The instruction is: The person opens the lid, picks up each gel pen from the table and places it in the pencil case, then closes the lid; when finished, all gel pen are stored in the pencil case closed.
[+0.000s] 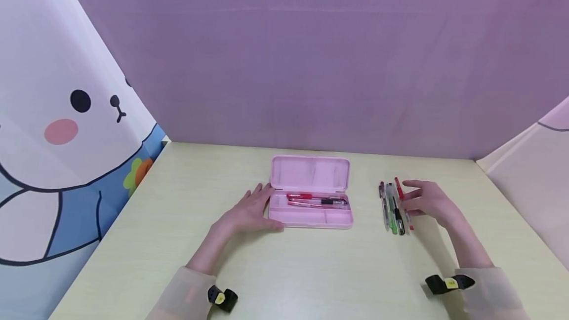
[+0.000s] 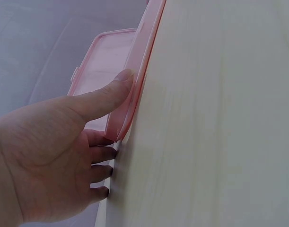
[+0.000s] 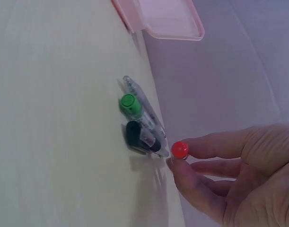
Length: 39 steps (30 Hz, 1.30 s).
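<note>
A pink pencil case [image 1: 297,218] lies with its lid [image 1: 293,173] thrown back, and red and black pens [image 1: 311,201] rest in its rear compartment. My left hand [image 1: 251,210] steadies the case's left end, fingers spread along the side; the thumb [image 2: 106,97] presses the front wall in the left wrist view. Over to the right, my right hand [image 1: 427,202] pinches a red pen [image 3: 180,150] between thumb and forefinger, its red end facing the right wrist camera. Beside it lie a black pen [image 3: 135,135], a green pen [image 3: 131,103] and a dark-topped clear pen [image 1: 384,206].
The pale wooden table [image 1: 329,270] runs back to a purple cloth backdrop [image 1: 311,63]. Cartoon-printed cloth [image 1: 53,162] hangs at the left, and a pale cloth [image 1: 533,186] borders the right edge. Bare tabletop separates the case from the loose pens.
</note>
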{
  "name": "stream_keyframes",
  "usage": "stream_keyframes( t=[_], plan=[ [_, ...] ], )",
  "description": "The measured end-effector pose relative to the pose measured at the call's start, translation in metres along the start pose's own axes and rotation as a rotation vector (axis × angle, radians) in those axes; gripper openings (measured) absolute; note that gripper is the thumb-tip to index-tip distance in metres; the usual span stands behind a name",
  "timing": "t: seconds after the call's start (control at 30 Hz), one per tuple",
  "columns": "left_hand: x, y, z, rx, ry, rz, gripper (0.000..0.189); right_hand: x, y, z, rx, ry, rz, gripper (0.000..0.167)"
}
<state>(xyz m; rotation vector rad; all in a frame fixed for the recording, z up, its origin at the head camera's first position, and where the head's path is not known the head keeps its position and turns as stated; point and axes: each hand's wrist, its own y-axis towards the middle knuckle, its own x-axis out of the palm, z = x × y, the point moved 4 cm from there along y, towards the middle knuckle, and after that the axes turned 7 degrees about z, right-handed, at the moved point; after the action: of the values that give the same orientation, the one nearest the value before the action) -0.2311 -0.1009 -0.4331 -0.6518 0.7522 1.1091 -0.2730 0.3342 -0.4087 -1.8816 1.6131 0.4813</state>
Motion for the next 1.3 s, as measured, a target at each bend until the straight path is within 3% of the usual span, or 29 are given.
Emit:
stream_keyframes(
  t=[0.3, 0.57, 0.77, 0.9, 1.07, 1.3],
  plan=[
    [-0.004, 0.0, 0.0, 0.003, 0.008, 0.003, 0.106, 0.001, 0.0, -0.022, -0.16, 0.098, 0.116, 0.075],
    [-0.006, 0.001, 0.001, 0.016, 0.017, 0.003, 0.106, 0.014, 0.002, -0.063, -0.351, 0.212, 0.223, 0.067],
    [-0.004, 0.003, -0.001, 0.019, 0.009, 0.002, 0.106, 0.035, 0.006, -0.1, -0.448, 0.206, 0.271, 0.058],
    [-0.003, 0.004, -0.001, 0.027, 0.008, 0.001, 0.107, 0.056, 0.01, -0.12, -0.517, 0.147, 0.274, 0.049],
    [-0.002, 0.004, -0.002, 0.034, 0.008, 0.003, 0.107, 0.084, 0.012, -0.139, -0.563, 0.065, 0.214, 0.041],
    [0.0, 0.004, -0.001, 0.027, 0.001, -0.001, 0.108, 0.112, 0.011, -0.144, -0.67, -0.06, 0.124, 0.038]
  ],
)
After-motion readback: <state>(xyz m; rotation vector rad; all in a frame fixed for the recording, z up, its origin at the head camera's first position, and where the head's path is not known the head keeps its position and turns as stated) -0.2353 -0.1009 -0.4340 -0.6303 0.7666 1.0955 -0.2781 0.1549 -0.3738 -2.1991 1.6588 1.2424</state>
